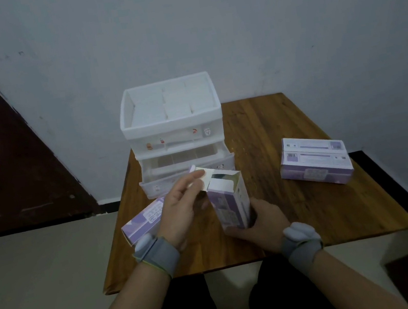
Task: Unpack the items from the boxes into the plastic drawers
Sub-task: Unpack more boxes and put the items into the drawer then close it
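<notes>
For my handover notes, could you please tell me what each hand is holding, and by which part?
The right hand grips the upright purple box near its base; the left hand pinches its opened top flap.

A: What was the box [230, 204] in the right hand [260, 220] made of?
B: Thin printed card, lilac and smooth outside; the lining inside its open top looked silvery and shiny.
A: And the drawers [174, 127] beyond that hand?
B: Frosted translucent plastic, smooth-walled.
A: The table [300, 205] under it?
B: Wood, grain plain, with a faint sheen.
A: The wristbands [158, 256]?
B: Grey matt cloth, each with a smooth plastic pod.
</notes>
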Demonstrator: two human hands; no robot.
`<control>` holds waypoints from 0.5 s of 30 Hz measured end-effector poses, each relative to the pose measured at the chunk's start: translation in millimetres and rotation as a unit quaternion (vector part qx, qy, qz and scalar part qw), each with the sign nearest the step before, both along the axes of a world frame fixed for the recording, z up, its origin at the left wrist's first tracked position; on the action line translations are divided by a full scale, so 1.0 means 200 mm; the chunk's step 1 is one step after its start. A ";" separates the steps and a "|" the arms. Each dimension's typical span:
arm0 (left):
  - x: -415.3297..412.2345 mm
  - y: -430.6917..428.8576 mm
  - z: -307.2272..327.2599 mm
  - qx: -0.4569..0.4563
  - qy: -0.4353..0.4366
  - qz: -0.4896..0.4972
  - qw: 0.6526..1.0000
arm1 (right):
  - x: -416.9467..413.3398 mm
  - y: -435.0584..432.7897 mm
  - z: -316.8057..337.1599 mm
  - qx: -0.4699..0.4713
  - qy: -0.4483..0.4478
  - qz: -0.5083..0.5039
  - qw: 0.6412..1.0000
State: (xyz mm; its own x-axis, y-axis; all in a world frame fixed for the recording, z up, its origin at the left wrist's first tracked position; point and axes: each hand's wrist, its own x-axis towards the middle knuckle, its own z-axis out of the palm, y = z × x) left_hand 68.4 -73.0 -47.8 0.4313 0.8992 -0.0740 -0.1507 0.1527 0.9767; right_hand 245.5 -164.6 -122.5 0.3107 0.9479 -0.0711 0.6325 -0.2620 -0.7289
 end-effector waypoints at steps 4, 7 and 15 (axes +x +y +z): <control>0.00 0.00 0.02 0.023 0.024 -0.022 0.999 | 0.05 -0.02 0.04 -0.061 -0.082 0.072 0.992; 0.00 0.03 0.06 0.040 0.021 -0.012 0.999 | 0.13 -0.05 0.07 -0.094 0.026 0.112 0.989; 0.04 0.05 0.06 0.039 0.080 -0.064 0.994 | 0.21 -0.06 0.16 0.008 0.118 -0.017 0.993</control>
